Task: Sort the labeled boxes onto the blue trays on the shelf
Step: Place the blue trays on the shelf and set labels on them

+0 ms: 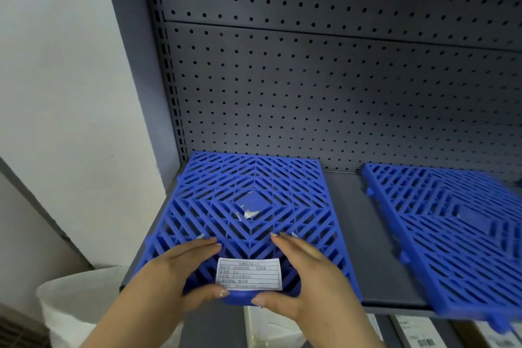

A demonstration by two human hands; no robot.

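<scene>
Blue tray (254,198) lies under both hands on the grey shelf (344,234), its front lip at the thumbs. It carries 0 boxes. White paper label (249,274) sits on the tray between the 2 hands; print too blurred to read.

Left hand (180,271) and right hand (305,274): fingers straight, laid flat on the grid, thumbs against the front lip. Neither clasps anything that shows; cannot tell if the thumbs hook under.

Labeled boxes (415,330) only partly in view, below and to the right of the right hand, under the shelf.

Second blue tray (452,234) well to the right of the right hand, skewed, its near corner out past the shelf front.

Risks, as judged:
- The tray under the hands appears to reach the shelf front; a pull toward the body could drag it off.
- The skewed tray overhangs; a box set on its near corner could tip it.
- Thumbs rubbing the label's lower edge may lift it.

Pegboard back (310,79) beyond the fingertips; white bag (73,305) below the left hand.
</scene>
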